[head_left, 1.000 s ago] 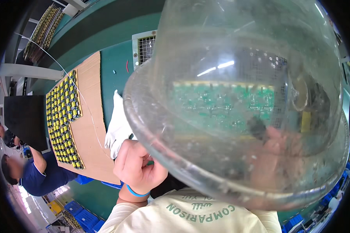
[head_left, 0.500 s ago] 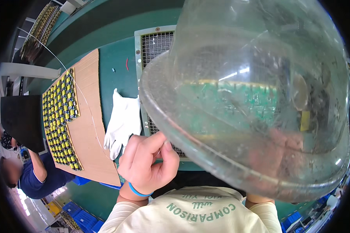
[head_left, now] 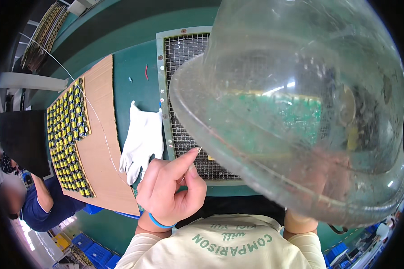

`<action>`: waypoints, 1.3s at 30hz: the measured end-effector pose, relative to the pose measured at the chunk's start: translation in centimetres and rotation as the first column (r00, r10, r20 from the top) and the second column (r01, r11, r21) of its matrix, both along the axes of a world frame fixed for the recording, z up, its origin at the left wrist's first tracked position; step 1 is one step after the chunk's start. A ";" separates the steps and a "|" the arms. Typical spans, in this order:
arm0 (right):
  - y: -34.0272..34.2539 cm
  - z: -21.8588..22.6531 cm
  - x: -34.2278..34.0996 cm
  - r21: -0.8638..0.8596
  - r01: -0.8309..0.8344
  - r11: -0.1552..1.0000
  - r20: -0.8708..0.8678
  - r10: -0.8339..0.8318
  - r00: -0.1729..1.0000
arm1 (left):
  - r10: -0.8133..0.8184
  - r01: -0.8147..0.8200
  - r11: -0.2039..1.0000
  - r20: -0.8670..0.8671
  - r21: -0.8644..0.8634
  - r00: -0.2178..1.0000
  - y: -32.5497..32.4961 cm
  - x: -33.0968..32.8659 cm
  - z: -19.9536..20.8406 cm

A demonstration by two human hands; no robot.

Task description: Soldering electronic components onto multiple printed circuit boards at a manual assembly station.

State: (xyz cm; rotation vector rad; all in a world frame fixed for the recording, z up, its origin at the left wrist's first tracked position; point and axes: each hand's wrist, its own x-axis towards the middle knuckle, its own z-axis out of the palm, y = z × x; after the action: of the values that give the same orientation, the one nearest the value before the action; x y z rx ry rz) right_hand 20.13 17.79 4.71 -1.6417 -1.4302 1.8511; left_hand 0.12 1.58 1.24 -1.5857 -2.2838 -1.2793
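Observation:
My left hand (head_left: 173, 188), with a blue band at its wrist, is closed above the near edge of the mesh tray. A thin pale wire (head_left: 104, 130) runs down from the upper left towards this hand, and a small shiny tip shows at the index finger. My right hand (head_left: 327, 172) is seen only hazily through the clear plastic hood (head_left: 256, 58); its fingers and anything in them cannot be made out. Also under the hood, a green circuit board panel (head_left: 278, 116) lies over the wire mesh (head_left: 188, 107).
A white glove (head_left: 143, 134) lies beside the tray frame (head_left: 163, 92). Left of it, cardboard (head_left: 107, 148) carries rows of yellow-and-black components (head_left: 69, 134). A red scrap (head_left: 146, 72) lies on the green table (head_left: 134, 92). Another person (head_left: 49, 201) sits at far left.
The hood appears slightly farther right in view, baring more mesh near my left hand. That hand's index finger is straighter. Through the hood, my right hand looks little changed.

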 end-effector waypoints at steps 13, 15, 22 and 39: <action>-1.3 -2.8 -0.7 0.480 0.345 0.807 -0.433 -0.123 0.893 | 0.007 -0.007 1.000 0.021 -0.019 1.000 -1.1 -0.3 -0.3; -2.0 -2.7 -0.6 0.677 0.336 0.655 -0.475 0.039 0.879 | 0.007 -0.007 1.000 0.035 -0.017 0.999 -1.0 0.0 -0.3; -4.9 -2.3 -2.6 0.659 0.225 0.718 -0.309 -0.015 0.951 | 0.010 -0.009 1.000 0.036 -0.014 0.999 -0.8 0.4 -0.4; -5.2 -1.8 -4.2 0.904 0.017 0.426 -0.096 0.163 0.982 | -0.012 0.012 1.000 0.048 0.013 0.999 -1.0 -0.3 -0.6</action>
State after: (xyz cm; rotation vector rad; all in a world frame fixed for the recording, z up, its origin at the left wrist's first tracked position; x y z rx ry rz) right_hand 15.94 12.54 2.92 -0.8125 -1.9190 0.8172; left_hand -0.21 0.60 0.62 -1.5842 -2.2925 -1.3465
